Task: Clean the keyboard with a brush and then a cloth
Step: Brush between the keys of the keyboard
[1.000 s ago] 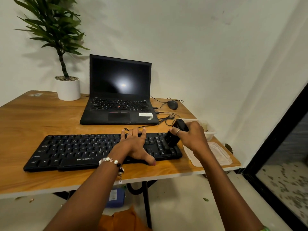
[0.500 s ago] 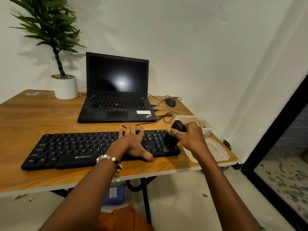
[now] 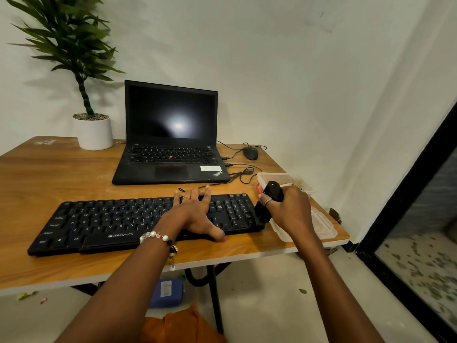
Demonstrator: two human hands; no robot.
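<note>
Green leaves of a potted plant point(image 3: 64, 43) rise from a white pot point(image 3: 93, 133) at the far left of the wooden desk point(image 3: 44, 184), close to the wall. To its right an open black laptop point(image 3: 170, 134) with a dark screen sits toward the back of the desk. In front of it lies the black keyboard point(image 3: 103, 224), stretched across the near part of the desk with its long edge roughly parallel to the front edge.

A left hand point(image 3: 195, 216), wearing a beaded bracelet at the wrist and a ring on one finger, lies flat on the right-centre keys with its fingers straight and spread, the thumb reaching down to the keyboard's front edge; it holds nothing. Thin black cables point(image 3: 237, 174) trail from the laptop's right side across the desk, and a black mouse point(image 3: 250, 153) rests near the far right corner.

At the keyboard's right end, the right hand point(image 3: 290, 211) has its fingers curled round the black brush point(image 3: 268, 201), gripping it upright with the lower end down at the number-pad edge. Behind and beneath that hand a clear plastic container point(image 3: 282, 178) and its lid point(image 3: 324, 226) sit on the desk's right edge. A blue box point(image 3: 167, 292) lies on the floor under the desk, with orange fabric point(image 3: 183, 325) nearest the camera.
</note>
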